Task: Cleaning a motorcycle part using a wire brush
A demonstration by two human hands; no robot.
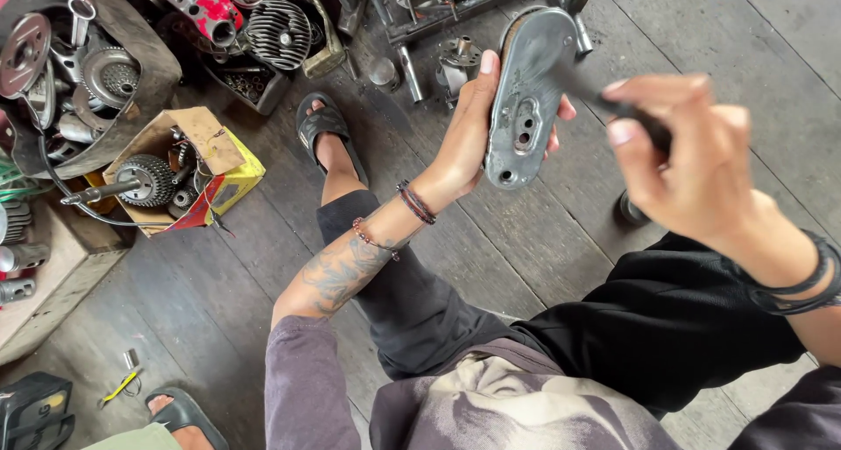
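The cover (pixel 526 99), an oblong grey metal casting, is upright above the plank floor (pixel 526 240), gripped from behind by the left hand (pixel 469 126), thumb on one edge and fingertips showing past the other. The right hand (pixel 692 152) is closed around a dark, blurred tool (pixel 604 99) whose tip touches the cover's upper face. A cardboard box (pixel 201 152) of gears sits well apart on the left, beside a sandalled foot (pixel 328 139).

A cardboard box (pixel 203 140) of gears sits far left on the wooden floor (pixel 219 266), beside a finned cylinder (pixel 279 31) and a red part (pixel 205 5). Yellow pliers (pixel 120 385) lie near left.
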